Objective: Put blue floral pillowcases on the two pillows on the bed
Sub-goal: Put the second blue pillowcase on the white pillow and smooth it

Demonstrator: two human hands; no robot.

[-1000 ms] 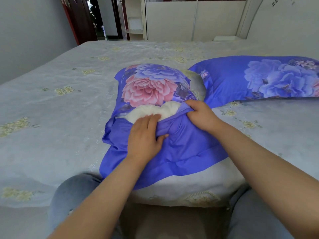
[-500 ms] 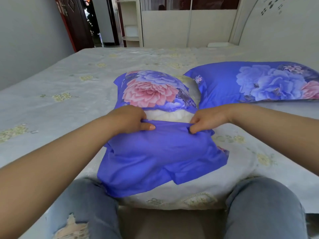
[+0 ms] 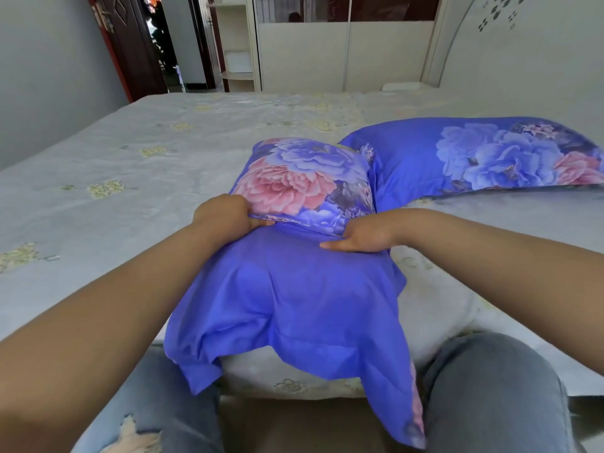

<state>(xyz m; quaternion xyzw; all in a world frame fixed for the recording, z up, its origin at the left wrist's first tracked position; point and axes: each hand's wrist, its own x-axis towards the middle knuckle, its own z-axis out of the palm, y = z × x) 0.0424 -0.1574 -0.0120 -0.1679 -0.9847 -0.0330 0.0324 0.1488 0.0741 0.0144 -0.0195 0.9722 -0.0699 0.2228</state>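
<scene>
Presently we note: left hand (image 3: 225, 217) grasps pillowcase (image 3: 294, 289) opening edge | right hand (image 3: 362, 235) grips same edge | near pillow (image 3: 310, 181) at bed (image 3: 130, 165) edge | second pillow (image 3: 483, 155) already cased, just beyond.

The far pillow (image 3: 474, 158) runs off the right edge; the near pillowcase (image 3: 294, 289) hides its filling (fully covered).

Left half of frame: pale grey bedspread with yellow embroidered flowers (image 3: 114, 178) lies flat and bare, open passage for a hand. Centre: blue floral pillow being covered (image 3: 307, 184), touching a second, finished blue floral pillow (image 3: 483, 155) at right; no gap between them. Lower centre: loose blue fabric flap (image 3: 294, 305) overhangs bed edge between two grey-jeaned knees (image 3: 490, 387).
</scene>
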